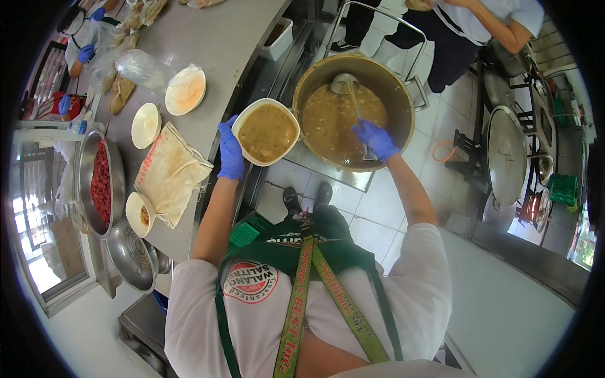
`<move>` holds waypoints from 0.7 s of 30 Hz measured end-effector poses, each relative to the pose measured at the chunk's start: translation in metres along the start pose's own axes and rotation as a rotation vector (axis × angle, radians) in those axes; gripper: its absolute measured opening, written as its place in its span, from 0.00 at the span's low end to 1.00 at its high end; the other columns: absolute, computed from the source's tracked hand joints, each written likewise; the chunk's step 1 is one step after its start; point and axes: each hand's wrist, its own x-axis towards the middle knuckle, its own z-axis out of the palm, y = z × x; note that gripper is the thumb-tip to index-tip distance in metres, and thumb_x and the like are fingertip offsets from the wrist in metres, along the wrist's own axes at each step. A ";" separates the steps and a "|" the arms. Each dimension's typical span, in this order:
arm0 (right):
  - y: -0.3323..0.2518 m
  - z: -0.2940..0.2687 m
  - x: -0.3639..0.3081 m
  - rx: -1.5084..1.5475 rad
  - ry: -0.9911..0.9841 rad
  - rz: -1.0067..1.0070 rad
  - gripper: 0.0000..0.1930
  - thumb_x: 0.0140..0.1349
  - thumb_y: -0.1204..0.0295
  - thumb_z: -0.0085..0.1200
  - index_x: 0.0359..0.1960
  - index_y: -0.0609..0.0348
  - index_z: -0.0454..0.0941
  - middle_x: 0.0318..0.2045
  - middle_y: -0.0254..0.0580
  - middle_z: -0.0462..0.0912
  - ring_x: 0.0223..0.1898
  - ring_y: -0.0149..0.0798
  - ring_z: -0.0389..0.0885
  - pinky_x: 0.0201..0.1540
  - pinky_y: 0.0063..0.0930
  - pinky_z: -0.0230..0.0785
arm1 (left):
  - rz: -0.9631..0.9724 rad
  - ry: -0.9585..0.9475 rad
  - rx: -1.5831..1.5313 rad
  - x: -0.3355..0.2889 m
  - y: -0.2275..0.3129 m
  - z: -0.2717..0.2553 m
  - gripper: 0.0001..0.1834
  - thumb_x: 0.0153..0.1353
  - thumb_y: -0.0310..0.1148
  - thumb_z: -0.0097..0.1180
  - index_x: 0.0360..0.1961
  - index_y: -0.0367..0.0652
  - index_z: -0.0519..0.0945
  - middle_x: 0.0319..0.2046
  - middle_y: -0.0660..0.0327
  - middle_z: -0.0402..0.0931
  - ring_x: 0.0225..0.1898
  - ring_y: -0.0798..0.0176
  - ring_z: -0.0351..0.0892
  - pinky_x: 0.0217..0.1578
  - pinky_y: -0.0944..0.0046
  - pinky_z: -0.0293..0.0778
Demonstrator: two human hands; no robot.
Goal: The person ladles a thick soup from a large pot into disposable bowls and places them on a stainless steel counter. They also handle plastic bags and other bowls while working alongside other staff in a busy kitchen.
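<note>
My left hand, in a blue glove, grips the side of a white bowl filled with brown soup. The bowl is held level beside the rim of a large metal pot. Over the pot, my blue-gloved right hand is closed around the handle of a ladle. The ladle's cup rests at the far side of the brownish broth, which has pale bits floating in it. Part of the ladle's handle is hidden under my fingers.
On the steel counter at left lie a cloth, bowls and plastic bags. A basin of red meat stands at its edge. Another person stands beyond the pot. Large lidded pots sit on the right.
</note>
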 end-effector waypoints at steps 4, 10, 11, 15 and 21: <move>0.024 0.027 0.009 -0.133 0.024 -0.145 0.27 0.68 0.50 0.40 0.55 0.62 0.68 0.46 0.55 0.78 0.46 0.51 0.79 0.50 0.40 0.71 | -0.023 -0.016 0.001 -0.012 0.013 0.002 0.38 0.69 0.60 0.25 0.59 0.35 0.66 0.52 0.55 0.72 0.54 0.63 0.71 0.58 0.63 0.64; 0.007 0.016 0.009 0.099 -0.120 0.169 0.31 0.66 0.47 0.42 0.58 0.62 0.67 0.48 0.56 0.78 0.46 0.49 0.80 0.51 0.38 0.70 | -0.013 0.028 0.043 -0.015 0.009 -0.005 0.38 0.69 0.61 0.26 0.57 0.35 0.69 0.50 0.55 0.75 0.52 0.62 0.74 0.57 0.61 0.67; 0.004 0.014 0.008 0.145 -0.148 0.224 0.32 0.65 0.46 0.42 0.58 0.62 0.67 0.48 0.56 0.78 0.46 0.48 0.80 0.51 0.37 0.70 | -0.021 0.023 0.035 -0.016 0.009 -0.006 0.38 0.69 0.61 0.25 0.57 0.34 0.68 0.50 0.55 0.74 0.52 0.62 0.73 0.57 0.62 0.66; 0.007 0.019 -0.001 0.224 -0.120 0.262 0.33 0.65 0.45 0.42 0.59 0.61 0.67 0.46 0.54 0.79 0.44 0.46 0.81 0.50 0.35 0.70 | -0.053 0.013 0.010 -0.015 0.006 -0.011 0.38 0.70 0.60 0.25 0.58 0.34 0.67 0.51 0.55 0.73 0.53 0.63 0.72 0.58 0.63 0.65; -0.008 0.017 -0.012 0.353 -0.135 0.389 0.29 0.65 0.46 0.44 0.53 0.60 0.71 0.33 0.43 0.82 0.36 0.41 0.82 0.44 0.31 0.70 | -0.075 0.016 -0.015 -0.013 -0.004 -0.016 0.37 0.70 0.59 0.26 0.58 0.34 0.67 0.51 0.55 0.73 0.52 0.63 0.72 0.57 0.63 0.65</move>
